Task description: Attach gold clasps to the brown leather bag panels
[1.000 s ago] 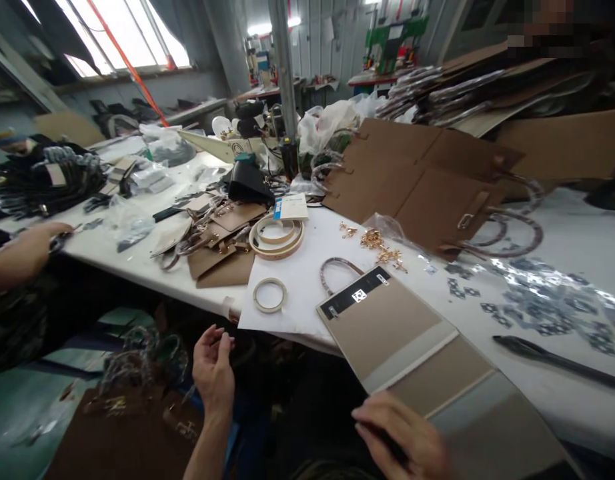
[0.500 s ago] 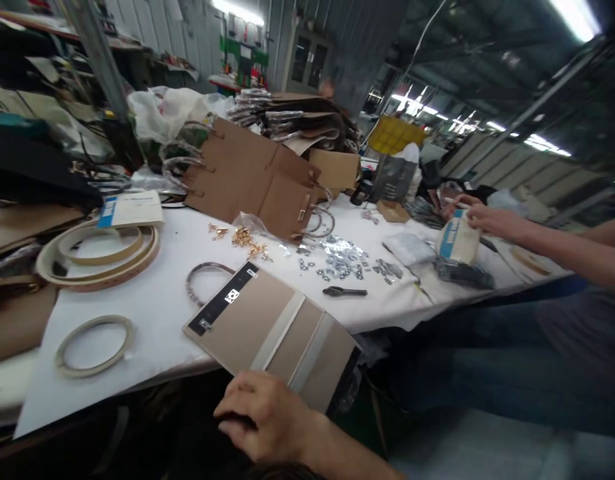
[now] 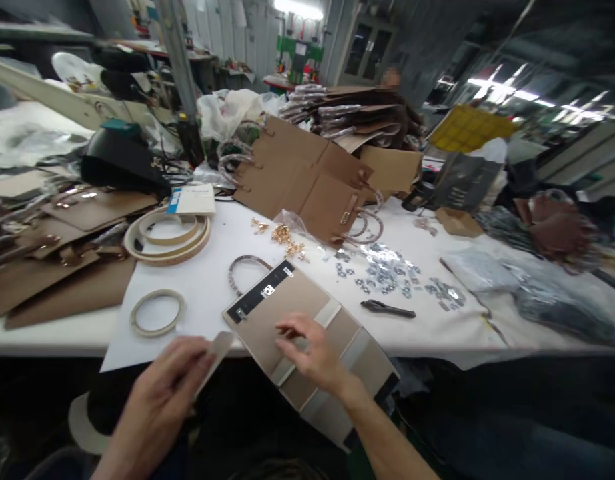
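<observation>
My left hand point(image 3: 162, 387) is closed on a pale strip point(image 3: 218, 352) of tape, its end sticking up past the fingertips near the table's front edge. A loose curl of similar pale strip point(image 3: 87, 427) hangs below that wrist. Over the flat taupe bag panel point(image 3: 267, 333), my right hand point(image 3: 310, 350) hovers with half-curled fingers, a gap between thumb and forefinger, nothing visible in it. Two light bands cross the panel, and a dark band with a white label edges its upper left. One wrapped round handle point(image 3: 245, 263) shows behind the panel, which overhangs the table edge.
Rolls of tape point(image 3: 160, 313) and coiled strips point(image 3: 167, 250) lie left. Gold fittings point(image 3: 282, 237), metal plates point(image 3: 387, 270) and a black cutter point(image 3: 387, 309) lie beyond the panel. An opened brown bag point(image 3: 297, 177) stands behind. Stacked bags point(image 3: 62, 247) are at far left.
The view has swung left. My left hand has come into view with the pale strip. My right hand has moved up over the panel. The other person's arms at right have left the view.
</observation>
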`<state>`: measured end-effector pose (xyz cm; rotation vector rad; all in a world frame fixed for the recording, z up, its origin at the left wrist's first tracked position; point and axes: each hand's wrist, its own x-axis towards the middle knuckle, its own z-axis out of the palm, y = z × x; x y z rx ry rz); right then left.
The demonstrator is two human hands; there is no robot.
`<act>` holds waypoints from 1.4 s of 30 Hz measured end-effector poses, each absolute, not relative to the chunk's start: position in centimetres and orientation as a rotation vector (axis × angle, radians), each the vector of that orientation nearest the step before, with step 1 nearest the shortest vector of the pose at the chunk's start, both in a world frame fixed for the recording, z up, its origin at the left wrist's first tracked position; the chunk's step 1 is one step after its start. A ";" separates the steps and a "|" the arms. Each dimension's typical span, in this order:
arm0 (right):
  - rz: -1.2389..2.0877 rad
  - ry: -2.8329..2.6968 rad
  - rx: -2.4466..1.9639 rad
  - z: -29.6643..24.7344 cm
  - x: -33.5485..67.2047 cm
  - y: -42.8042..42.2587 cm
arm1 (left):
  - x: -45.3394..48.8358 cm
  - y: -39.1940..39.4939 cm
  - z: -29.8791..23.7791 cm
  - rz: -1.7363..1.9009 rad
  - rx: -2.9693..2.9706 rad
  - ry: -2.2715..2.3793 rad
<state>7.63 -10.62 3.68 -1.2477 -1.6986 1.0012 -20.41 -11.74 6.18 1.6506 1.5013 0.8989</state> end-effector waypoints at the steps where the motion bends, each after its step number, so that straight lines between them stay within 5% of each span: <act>1: 0.986 -1.675 -1.230 4.6 8.4 -10.2 | -19.3 -12.0 6.3 0.842 1.611 1.455; 10: 0.994 -2.001 -1.064 11.5 11.8 -8.1 | -12.8 -9.8 6.2 0.665 1.553 1.210; 36: 0.763 -2.711 -1.064 9.0 12.7 -5.0 | -10.0 -7.4 6.5 0.320 2.113 1.096; 42: 0.540 -2.561 -0.735 8.4 13.0 -6.1 | -10.7 -6.2 6.2 0.523 1.681 1.047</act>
